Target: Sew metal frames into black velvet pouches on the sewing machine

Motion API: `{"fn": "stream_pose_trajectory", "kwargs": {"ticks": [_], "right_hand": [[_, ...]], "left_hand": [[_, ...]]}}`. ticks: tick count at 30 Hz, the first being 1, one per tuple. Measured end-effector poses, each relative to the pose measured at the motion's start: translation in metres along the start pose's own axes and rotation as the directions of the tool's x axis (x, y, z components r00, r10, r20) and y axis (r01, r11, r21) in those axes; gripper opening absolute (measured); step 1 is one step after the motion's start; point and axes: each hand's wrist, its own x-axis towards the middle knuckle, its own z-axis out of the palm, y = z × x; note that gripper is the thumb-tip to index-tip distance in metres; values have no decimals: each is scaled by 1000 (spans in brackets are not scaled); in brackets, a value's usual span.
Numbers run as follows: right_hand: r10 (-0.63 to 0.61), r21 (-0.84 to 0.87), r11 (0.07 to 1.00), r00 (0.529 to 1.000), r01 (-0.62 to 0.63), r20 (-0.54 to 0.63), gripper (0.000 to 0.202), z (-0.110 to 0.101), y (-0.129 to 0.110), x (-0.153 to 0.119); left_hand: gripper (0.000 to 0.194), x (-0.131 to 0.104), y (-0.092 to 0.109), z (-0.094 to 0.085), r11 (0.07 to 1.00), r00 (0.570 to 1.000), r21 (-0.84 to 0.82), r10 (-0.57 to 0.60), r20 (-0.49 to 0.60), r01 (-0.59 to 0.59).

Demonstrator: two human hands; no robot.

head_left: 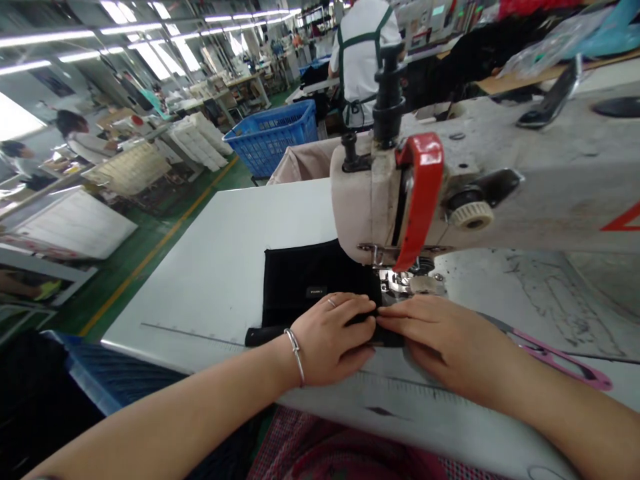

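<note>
A piece of black fabric (290, 273) with a small dark label (316, 291) lies on the white sewing table, its near edge folded over in a strip. My left hand (337, 333) presses on that strip, fingers together and bent over the cloth. Close against its fingertips, my right hand (435, 337) pinches the right end of the strip. Both hands sit just in front of the presser foot (400, 281) of the sewing machine (360, 200). The fabric's right edge reaches the foot; the needle is hard to make out.
Pink-handled scissors (565, 363) lie right of my right hand. A red guard (420, 193) fronts the machine head. Ruler marks run along the table's (220, 233) near edge. Beyond stand a blue crate (275, 137) and a person in an apron (363, 60); another blue crate (95, 373) is lower left.
</note>
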Motion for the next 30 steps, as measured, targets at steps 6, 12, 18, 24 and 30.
{"fn": "stream_pose_trajectory", "kwargs": {"ticks": [6,12,18,24,30], "right_hand": [[82,-58,995,996,-83,-24,44,7,7,0],[238,-174,955,970,-242,-47,42,11,7,4],[257,-217,939,963,-268,-76,40,12,6,7],[213,-156,954,946,-256,-245,22,1,13,3],[350,-263,871,899,-416,-265,18,-12,24,6]], "left_hand": [[27,14,-30,2,996,993,-5,89,-78,-90],[27,29,-53,6,987,977,57,156,-145,-149],[30,31,-62,4,994,988,30,106,-116,-103],[18,28,-78,-1,984,982,-131,97,-164,-119],[9,33,-84,-3,916,984,-373,92,-153,-144]]}}
